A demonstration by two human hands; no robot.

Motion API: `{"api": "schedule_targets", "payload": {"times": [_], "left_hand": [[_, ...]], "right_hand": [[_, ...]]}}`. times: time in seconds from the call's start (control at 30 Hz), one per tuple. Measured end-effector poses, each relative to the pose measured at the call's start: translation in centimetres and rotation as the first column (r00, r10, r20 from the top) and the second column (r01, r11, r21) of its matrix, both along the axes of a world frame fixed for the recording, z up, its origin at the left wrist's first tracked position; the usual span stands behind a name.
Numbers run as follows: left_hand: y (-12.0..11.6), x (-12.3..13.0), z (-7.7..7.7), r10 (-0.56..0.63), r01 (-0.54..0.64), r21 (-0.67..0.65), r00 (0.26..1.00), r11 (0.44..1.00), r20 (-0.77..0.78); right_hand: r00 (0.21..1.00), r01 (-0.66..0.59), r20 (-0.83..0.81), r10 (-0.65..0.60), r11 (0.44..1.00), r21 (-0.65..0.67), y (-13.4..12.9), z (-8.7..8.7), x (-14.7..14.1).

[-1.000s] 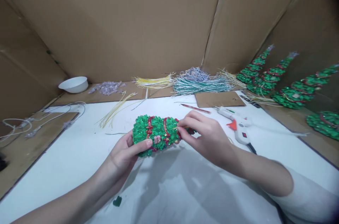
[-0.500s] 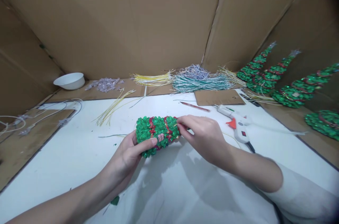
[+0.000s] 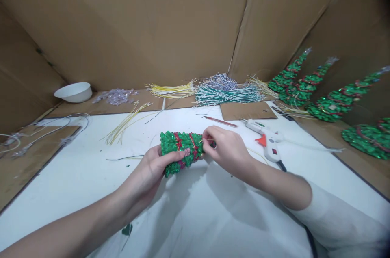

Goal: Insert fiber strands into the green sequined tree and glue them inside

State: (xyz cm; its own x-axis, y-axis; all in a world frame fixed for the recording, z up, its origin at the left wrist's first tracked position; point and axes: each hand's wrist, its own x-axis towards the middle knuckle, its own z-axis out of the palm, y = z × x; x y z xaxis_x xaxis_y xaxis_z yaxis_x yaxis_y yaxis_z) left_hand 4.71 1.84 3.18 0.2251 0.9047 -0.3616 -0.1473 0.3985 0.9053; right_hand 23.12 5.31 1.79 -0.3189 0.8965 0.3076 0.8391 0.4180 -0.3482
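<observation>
A small green beaded Christmas tree [image 3: 170, 146] with red garland lies sideways above the white table. My left hand [image 3: 152, 168] is wrapped round its wide base, thumb across the front beside a pink bead ornament. At the narrow end, my right hand [image 3: 227, 146] is closed in a pinch against the beads. A thin yellow wire [image 3: 209, 140] shows at those fingertips; the tree's tip is mostly hidden behind the fingers. Another length of yellow wire [image 3: 257, 155] lies beyond my right forearm.
A white glue gun [image 3: 271, 146] lies right, near a red-brown pencil [image 3: 221, 121]. Wire bundles in yellow [image 3: 172, 90] and green [image 3: 228, 94] line the back. Finished trees [image 3: 329, 105] stand right. At left are a white bowl [image 3: 74, 92] and clear beads [image 3: 115, 96].
The tree has turned slightly in my left hand, its wide end now more upright. My right hand stays pinched at the narrow end. The whole view has shifted a little.
</observation>
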Motion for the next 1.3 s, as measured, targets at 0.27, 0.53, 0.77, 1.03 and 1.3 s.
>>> {"api": "schedule_targets", "payload": {"times": [0.27, 0.53, 0.77, 1.03, 1.3], "left_hand": [[1.1, 0.4, -0.1, -0.014, 0.014, -0.026, 1.000, 1.000, 0.012], [2.0, 0.3, 0.3, -0.055, 0.055, -0.055, 0.998, 0.997, 0.006], [3.4, -0.4, -0.1, -0.063, 0.074, -0.138, 0.994, 0.988, 0.085], [4.2, -0.6, -1.1, -0.080, 0.124, -0.174, 0.967, 0.977, 0.242], [4.1, -0.4, -1.1, -0.083, 0.138, -0.177, 0.953, 0.975, 0.291]], "right_hand": [[1.000, 0.007, 0.002, -0.007, 0.997, -0.078, 0.5, 0.0, 0.3], [1.000, -0.019, 0.001, 0.019, 0.998, -0.053, 1.2, -0.4, 0.5], [0.995, -0.074, 0.075, 0.073, 0.997, 0.021, 1.4, -0.5, 0.4], [0.971, -0.151, 0.195, 0.139, 0.988, 0.045, 1.6, -0.1, 0.7], [0.952, -0.151, 0.274, 0.135, 0.988, 0.040, 1.3, -0.6, 0.1]]}}
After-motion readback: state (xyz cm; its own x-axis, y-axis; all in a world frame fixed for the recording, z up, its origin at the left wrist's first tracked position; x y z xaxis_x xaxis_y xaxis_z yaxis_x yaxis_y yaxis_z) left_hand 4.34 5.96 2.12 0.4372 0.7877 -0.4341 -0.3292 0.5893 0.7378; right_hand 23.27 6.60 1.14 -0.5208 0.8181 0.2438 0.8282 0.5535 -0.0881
